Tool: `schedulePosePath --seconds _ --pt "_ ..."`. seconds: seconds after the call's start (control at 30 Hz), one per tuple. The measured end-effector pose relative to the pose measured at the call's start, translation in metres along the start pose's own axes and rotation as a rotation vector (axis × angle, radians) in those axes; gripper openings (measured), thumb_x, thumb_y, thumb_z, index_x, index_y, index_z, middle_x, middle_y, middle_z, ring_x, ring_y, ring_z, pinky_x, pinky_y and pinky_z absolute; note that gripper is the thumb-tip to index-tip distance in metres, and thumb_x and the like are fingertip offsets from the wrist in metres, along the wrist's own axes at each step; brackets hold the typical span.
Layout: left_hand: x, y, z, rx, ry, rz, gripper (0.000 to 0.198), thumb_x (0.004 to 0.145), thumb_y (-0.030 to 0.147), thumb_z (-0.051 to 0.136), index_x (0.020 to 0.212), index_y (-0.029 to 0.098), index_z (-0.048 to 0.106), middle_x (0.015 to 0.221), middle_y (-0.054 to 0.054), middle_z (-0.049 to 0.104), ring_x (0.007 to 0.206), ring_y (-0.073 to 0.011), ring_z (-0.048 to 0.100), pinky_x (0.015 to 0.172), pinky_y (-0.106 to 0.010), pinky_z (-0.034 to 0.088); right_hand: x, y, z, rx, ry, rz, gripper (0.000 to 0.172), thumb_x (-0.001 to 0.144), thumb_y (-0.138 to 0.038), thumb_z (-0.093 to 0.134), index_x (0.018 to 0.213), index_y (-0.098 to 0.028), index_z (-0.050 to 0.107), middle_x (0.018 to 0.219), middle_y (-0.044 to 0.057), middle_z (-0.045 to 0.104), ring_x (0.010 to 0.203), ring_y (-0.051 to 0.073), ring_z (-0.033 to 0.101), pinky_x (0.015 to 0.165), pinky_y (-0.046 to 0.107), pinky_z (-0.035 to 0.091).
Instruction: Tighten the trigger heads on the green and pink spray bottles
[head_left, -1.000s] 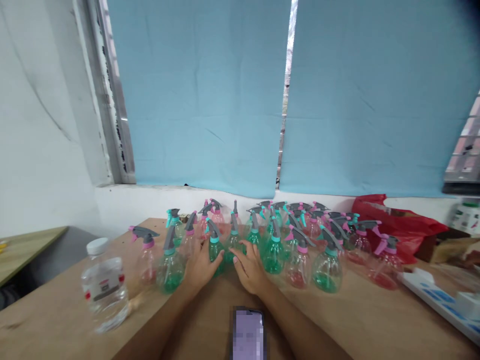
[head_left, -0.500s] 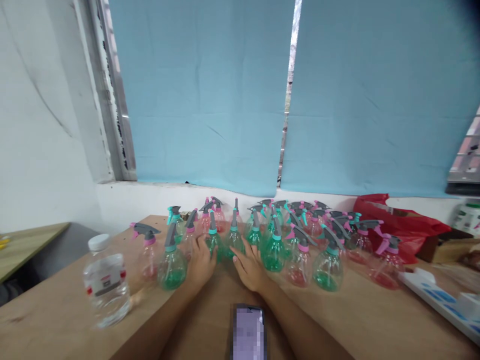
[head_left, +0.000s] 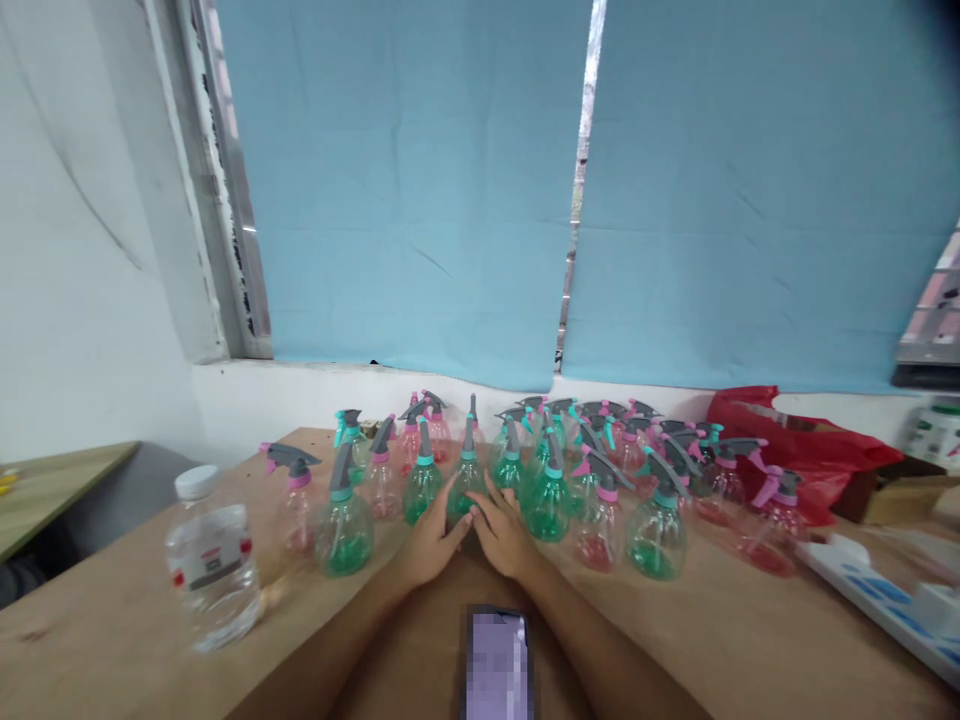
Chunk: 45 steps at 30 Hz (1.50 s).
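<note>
My left hand (head_left: 429,545), right hand (head_left: 506,535) open, fingertips together against green spray bottle (head_left: 463,492); risk: shove topples crowded neighbour bottles (head_left: 550,505).

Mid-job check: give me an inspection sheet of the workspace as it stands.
Surface: brown table.
Job's things: green spray bottle upright between both hands, within a cluster of green and pink ones.
Clutter: water bottle at left, phone nearest the camera, red bag and white tray at right.
Grippers: left hand and right hand open, palms against that bottle.
Cables: nothing seen.
Surroundings: blue blinds, white wall.
</note>
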<state>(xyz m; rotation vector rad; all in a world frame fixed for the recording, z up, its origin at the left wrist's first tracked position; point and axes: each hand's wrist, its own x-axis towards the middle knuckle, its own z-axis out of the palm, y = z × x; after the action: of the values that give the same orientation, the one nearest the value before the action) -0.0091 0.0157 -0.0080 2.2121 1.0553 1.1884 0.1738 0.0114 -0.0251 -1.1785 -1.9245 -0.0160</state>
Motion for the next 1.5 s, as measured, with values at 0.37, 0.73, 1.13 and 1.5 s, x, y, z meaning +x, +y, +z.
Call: schedulePosePath --seconds 0.37,0.73,1.13,1.5 --pt "-0.003 0.001 0.000 0.079 0.049 0.069 0.065 0.099 0.046 0.056 0.156 0.028 0.029 0.146 -0.014 0.046 0.105 -0.0270 0.063 0.099 -0.049 0.051 0.004 0.003 -0.005 0.168 0.139 -0.020 0.025 0.104 -0.029 0.040 0.117 -0.023 0.061 0.126 0.009 0.064 0.120 0.026 0.053 0.104 0.047 0.042" --pt "0.001 -0.002 0.010 -0.071 0.012 -0.096 0.068 0.097 0.044 0.054 0.155 0.023 0.026 0.095 0.000 0.052 0.066 -0.0143 0.051 0.073 -0.034 0.051 0.004 -0.001 -0.008 0.233 0.228 0.037 0.034 0.101 -0.031 0.046 0.132 -0.020 0.050 0.124 0.013 0.062 0.118 0.028 0.054 0.102 0.047 0.045" --pt "0.000 0.010 0.005 0.008 0.073 -0.037 0.025 0.096 0.038 0.055 0.115 0.022 0.052 0.107 -0.003 0.058 0.066 -0.0140 0.052 0.070 -0.032 0.049 0.010 0.005 -0.016 0.221 0.291 0.068 0.028 0.099 -0.040 0.054 0.115 -0.019 0.062 0.108 0.011 0.068 0.108 0.027 0.058 0.097 0.044 0.045" --pt "-0.004 0.017 0.003 0.052 -0.113 0.002 0.059 0.091 0.051 0.067 0.137 0.022 0.046 0.105 -0.004 0.055 0.070 -0.0159 0.054 0.068 -0.032 0.048 0.017 0.001 -0.025 0.432 0.246 0.044 0.041 0.093 -0.040 0.062 0.129 -0.020 0.059 0.110 0.009 0.070 0.101 0.025 0.065 0.092 0.040 0.051"
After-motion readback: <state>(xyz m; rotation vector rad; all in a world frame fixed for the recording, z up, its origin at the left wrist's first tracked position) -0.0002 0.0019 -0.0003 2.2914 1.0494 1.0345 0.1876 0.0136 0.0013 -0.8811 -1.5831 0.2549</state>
